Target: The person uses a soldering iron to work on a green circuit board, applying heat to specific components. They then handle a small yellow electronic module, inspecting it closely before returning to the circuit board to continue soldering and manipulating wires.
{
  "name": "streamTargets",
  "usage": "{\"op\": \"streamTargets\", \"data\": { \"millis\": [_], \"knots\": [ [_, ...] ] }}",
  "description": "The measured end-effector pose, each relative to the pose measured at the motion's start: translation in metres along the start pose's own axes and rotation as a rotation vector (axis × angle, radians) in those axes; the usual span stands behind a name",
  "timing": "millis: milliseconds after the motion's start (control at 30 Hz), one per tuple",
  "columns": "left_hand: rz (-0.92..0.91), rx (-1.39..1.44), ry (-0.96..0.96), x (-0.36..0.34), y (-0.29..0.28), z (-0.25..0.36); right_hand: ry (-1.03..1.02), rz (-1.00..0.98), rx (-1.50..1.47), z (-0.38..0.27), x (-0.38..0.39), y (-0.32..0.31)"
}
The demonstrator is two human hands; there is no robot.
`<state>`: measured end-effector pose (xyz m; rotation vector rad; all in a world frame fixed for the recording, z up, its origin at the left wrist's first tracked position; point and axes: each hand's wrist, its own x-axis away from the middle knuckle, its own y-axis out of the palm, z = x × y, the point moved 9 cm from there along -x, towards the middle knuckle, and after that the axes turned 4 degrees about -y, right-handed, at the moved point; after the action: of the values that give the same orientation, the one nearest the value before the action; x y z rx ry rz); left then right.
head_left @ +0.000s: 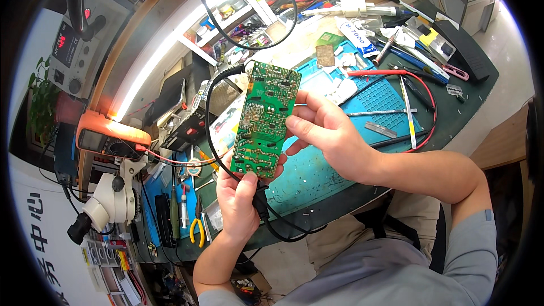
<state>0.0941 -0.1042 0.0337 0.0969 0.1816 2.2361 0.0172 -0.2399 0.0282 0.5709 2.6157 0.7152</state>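
Note:
Between my two hands I hold up a green circuit board (262,122), its solder side with small parts facing me. My left hand (241,201) is closed on the board's lower end, thumb on the face. Along the right edge, my right hand (326,133) pinches the board with its thumb in front and fingers behind. A black cable (213,93) joins at the board's top, loops down its left side and passes by my left wrist. Next to that wrist hangs a thick black cable fitting (261,203). The board's other side is hidden.
Below lies a blue work mat (306,178) on the bench. An orange multimeter (105,134) and a white microscope (113,201) stand left. Red and black test leads (435,107) curve at the right. Tweezers (408,107), a glue tube (358,37) and yellow-handled pliers (196,232) lie around.

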Motion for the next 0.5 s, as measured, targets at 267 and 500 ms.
{"op": "streamTargets", "data": {
  "millis": [267, 500],
  "knots": [
    [-0.012, 0.006, 0.004, 0.0, 0.0015, 0.0002, 0.002, 0.02, 0.016, -0.0015, 0.001, -0.0008],
    [-0.02, -0.035, -0.018, 0.0007, 0.0003, -0.001, 0.013, 0.012, -0.009, -0.0004, 0.001, 0.0009]
  ]
}}
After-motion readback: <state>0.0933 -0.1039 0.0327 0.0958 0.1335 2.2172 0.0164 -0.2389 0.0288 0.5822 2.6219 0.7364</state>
